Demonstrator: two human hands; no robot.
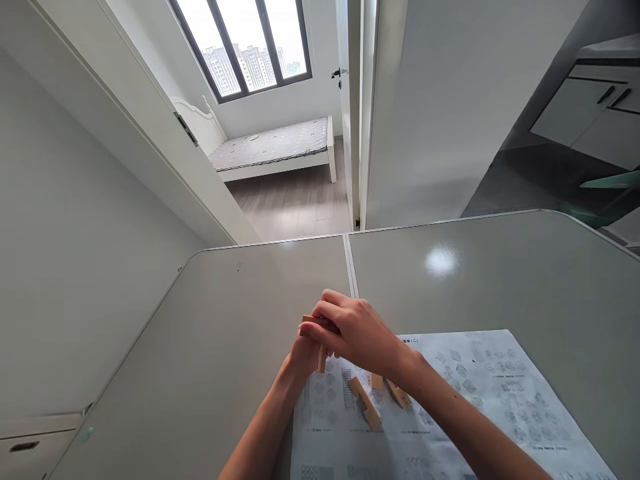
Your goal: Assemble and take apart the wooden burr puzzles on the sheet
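Both my hands meet above the near middle of the grey table (215, 347). My right hand (357, 330) lies over the left, its fingers curled round small wooden pieces (321, 358); one end sticks out below the fingers. My left hand (303, 352) is mostly hidden underneath and grips the same pieces from below. Several loose wooden blocks (365, 402) lie on a printed instruction sheet (500, 393) just under my right wrist.
The table's seam (349, 263) runs down its middle toward my hands. Beyond the far edge stand a white wall panel (450, 113) and an open doorway with a bed (273, 148) and window. Dark cabinets (590, 113) stand at right.
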